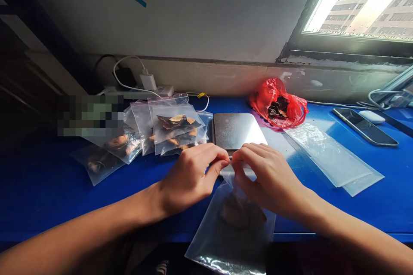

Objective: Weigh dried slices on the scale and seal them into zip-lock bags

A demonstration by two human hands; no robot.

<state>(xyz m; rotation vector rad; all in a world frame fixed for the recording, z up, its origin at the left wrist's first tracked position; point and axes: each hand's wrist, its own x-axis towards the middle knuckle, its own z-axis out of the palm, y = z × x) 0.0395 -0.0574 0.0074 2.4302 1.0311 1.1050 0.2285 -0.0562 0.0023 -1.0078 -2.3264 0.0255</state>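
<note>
At the front edge of the blue table (38, 189), I hold a clear plastic bag (232, 227) with both hands. My left hand (190, 176) and my right hand (264, 176) pinch the top of the bag, with the fingertips close together and almost touching. The bag hangs down past the table edge. It is see-through and shiny at the bottom. Inside it sits a brown lump, but it is too blurry for me to tell what it is. My right hand covers part of the bag's top, so I cannot see if the bag is sealed.

Just behind my hands lies a flat silver scale (237, 131). My fingers hide its front edge. To the left lies a heap of filled bags (171, 131) with brown dried pieces in them. One spot beside them is blurred out. A red bag (277, 103) with dark bits sits behind the scale. Empty clear bags (332, 159) lie on the right, near a phone (364, 126).
</note>
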